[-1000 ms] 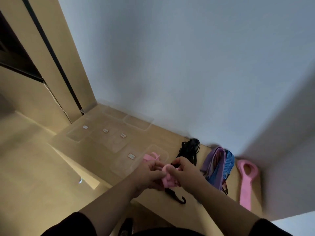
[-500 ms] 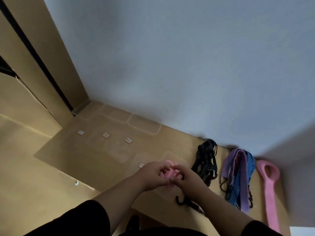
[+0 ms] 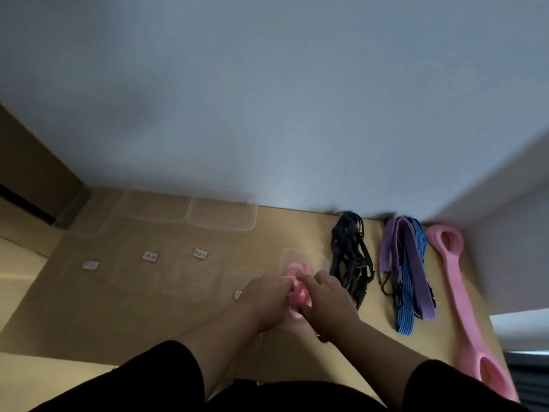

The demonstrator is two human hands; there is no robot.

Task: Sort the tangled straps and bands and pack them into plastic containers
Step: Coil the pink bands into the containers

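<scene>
- The left hand point(image 3: 269, 295) and the right hand point(image 3: 323, 298) met over the wooden table point(image 3: 118, 322), both with fingers curled round a small pink band point(image 3: 297, 288) bunched between them.
- The pink band sat above a clear plastic container point(image 3: 306, 258) that lay on the table just in front of the hands; the frame was blurred there, so whether the band touched the container's floor could not be told.
- To the right of the hands lay a tangle of black straps point(image 3: 350, 257), its near end just beside the right hand.
- Further right, apart from the black bundle, a purple strap point(image 3: 389, 245) and a blue striped strap point(image 3: 416, 263) lay side by side and partly overlapping, with thin black cords mixed in at their near end.
- At the far right a long pink resistance band point(image 3: 463, 295) stretched from the wall toward the table's near edge, with a loop at each end.
- Along the wall point(image 3: 267, 99) at the back left, clear lids point(image 3: 221, 211) or shallow trays sat in a row, touching one another.
- Nearer the person, more clear containers point(image 3: 185, 278) rested on the table, and small white labels point(image 3: 150, 256) showed on them; the print was too small to read.
- Black sleeves point(image 3: 133, 382) covered both upper arms, the forearms bare.
</scene>
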